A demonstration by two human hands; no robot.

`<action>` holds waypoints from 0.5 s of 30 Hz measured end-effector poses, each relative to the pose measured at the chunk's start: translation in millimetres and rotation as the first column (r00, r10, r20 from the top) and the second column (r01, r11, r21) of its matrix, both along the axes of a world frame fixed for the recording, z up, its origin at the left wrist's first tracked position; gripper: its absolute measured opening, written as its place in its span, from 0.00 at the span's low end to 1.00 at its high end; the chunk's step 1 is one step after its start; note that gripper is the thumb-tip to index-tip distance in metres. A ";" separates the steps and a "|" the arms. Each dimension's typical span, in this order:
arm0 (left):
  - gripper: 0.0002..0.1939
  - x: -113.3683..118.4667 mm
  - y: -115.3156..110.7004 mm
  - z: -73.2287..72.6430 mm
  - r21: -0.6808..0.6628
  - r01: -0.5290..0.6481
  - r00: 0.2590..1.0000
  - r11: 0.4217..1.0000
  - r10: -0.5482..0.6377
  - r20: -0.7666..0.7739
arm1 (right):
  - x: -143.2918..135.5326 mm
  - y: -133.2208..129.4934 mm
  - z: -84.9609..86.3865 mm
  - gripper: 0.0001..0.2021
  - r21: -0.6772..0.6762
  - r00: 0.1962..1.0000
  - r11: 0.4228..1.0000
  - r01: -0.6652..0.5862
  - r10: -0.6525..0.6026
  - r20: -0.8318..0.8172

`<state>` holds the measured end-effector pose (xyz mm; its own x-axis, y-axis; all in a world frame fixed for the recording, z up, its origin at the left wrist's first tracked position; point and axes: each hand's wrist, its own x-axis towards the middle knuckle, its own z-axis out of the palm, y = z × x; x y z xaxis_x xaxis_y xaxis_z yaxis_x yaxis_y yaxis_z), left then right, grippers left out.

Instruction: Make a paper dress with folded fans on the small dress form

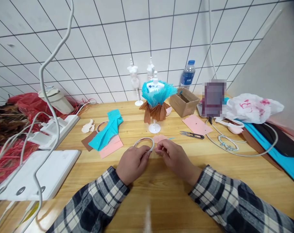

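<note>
My left hand is closed around a thin whitish ring, which looks like a roll of narrow tape. Close beside it, my right hand is pinched, thumb against fingers; what it holds, if anything, is too small to make out. Just behind the fingers lies a small pleated pink paper piece. Further back stands a small white mannequin on a round base, dressed in frilled blue paper above gathered brown paper. Dark thread snips lie to the right of my right hand.
Blue crepe paper and pink paper lie at left, another pink sheet at right. A cardboard box, water bottle and bare mannequin stand behind. A white cable hangs over a white power bank.
</note>
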<state>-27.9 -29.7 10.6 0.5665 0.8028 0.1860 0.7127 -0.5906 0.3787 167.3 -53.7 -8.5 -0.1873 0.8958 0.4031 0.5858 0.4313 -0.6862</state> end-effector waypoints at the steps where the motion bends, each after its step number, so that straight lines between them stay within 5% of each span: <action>1: 0.15 0.0 -0.1 0.7 -0.021 -0.003 1.000 1.000 0.003 0.026 | -0.3 -1.4 0.9 0.07 0.042 0.998 0.999 -0.012 0.009 0.058; 7: 0.13 6.3 -5.8 4.2 -0.346 0.068 0.903 0.936 0.090 0.420 | -1.9 -4.9 5.7 0.11 0.335 0.947 0.937 -0.100 -0.013 0.320; 11: 0.14 4.3 -4.3 1.1 -0.345 0.053 0.904 0.937 0.102 0.416 | -1.0 -7.6 7.3 0.10 0.350 0.939 0.929 -0.121 -0.007 0.343; 15: 0.15 -16.0 18.2 -5.0 -0.218 -0.181 0.879 0.959 0.258 0.401 | -0.7 -15.4 11.1 0.08 0.372 0.949 0.906 -0.203 0.087 0.305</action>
<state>-43.9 -11.5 5.6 0.2703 0.9379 0.2176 0.5664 -0.3377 0.7518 166.5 -69.1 2.7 -0.4574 0.6278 0.6298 0.6352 0.7263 -0.2627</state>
